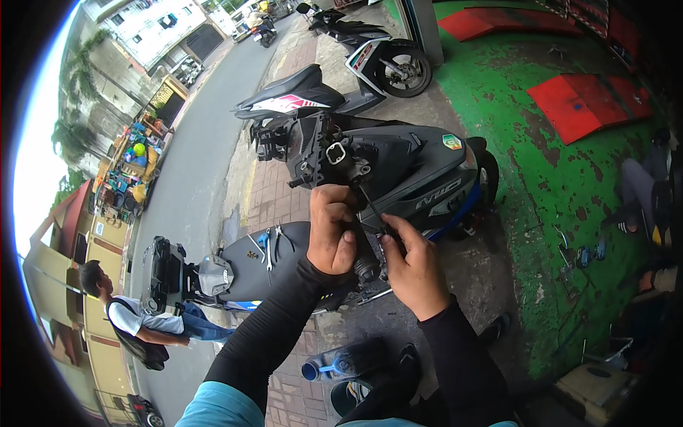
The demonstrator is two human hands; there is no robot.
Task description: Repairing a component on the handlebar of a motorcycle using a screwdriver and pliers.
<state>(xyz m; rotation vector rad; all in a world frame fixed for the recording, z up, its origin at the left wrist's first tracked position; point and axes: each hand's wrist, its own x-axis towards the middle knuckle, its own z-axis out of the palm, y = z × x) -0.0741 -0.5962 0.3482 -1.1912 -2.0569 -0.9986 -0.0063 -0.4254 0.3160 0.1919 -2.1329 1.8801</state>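
Note:
My left hand (331,231) is closed around a dark mechanical part, with a ribbed cylindrical end (366,267) showing below it; its exact kind is unclear. My right hand (413,274) pinches a slim dark tool (373,206), whose upper tip reaches among dark parts above my left knuckles. A black assembly with a pale rectangular port (335,154) sits just above both hands, by the dark scooter body (427,171). On the scooter's black seat (288,242) to my left lie pliers (282,240), a wrench (269,260), a blue-handled tool (262,236) and small brass-coloured pieces (252,254).
A second scooter (306,92) stands beyond. A person with a backpack (142,324) is at the left by the street (181,213). A black jug (345,366) is near my feet. Right: green floor (541,285), red ramps (583,107), loose tools (587,256), another person (644,192).

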